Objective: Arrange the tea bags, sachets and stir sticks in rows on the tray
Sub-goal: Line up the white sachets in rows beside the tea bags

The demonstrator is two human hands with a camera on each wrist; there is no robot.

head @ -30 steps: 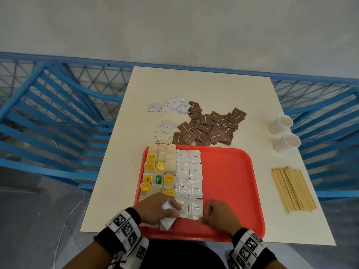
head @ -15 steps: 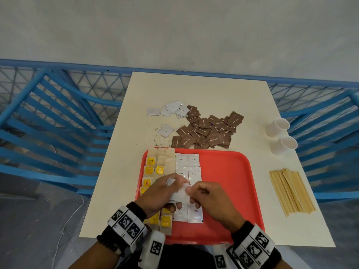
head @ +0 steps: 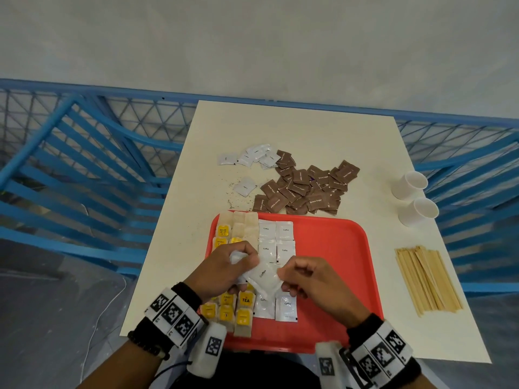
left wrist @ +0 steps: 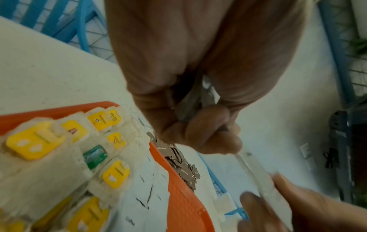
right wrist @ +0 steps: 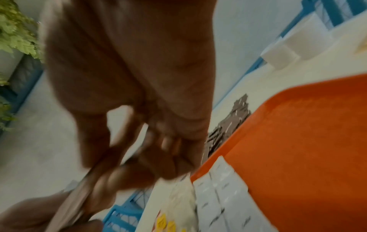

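Above the red tray's (head: pixel 331 248) near-left part, the left hand (head: pixel 222 272) and right hand (head: pixel 314 282) each pinch one white coffee sachet (head: pixel 262 276) between curled fingers. Three tea bag (head: pixel 245 300) columns and two sachet columns fill the tray's left side. Two white cups (head: pixel 412 197) and the stir sticks (head: pixel 427 279) lie along the table's (head: pixel 295 130) right edge.

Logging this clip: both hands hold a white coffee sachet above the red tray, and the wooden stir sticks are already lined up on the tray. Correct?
Not quite. The stir sticks are not on the tray; they lie in a bundle on the table to its right, as the head view shows. The rest holds: left hand and right hand hold a white coffee sachet above the tray.
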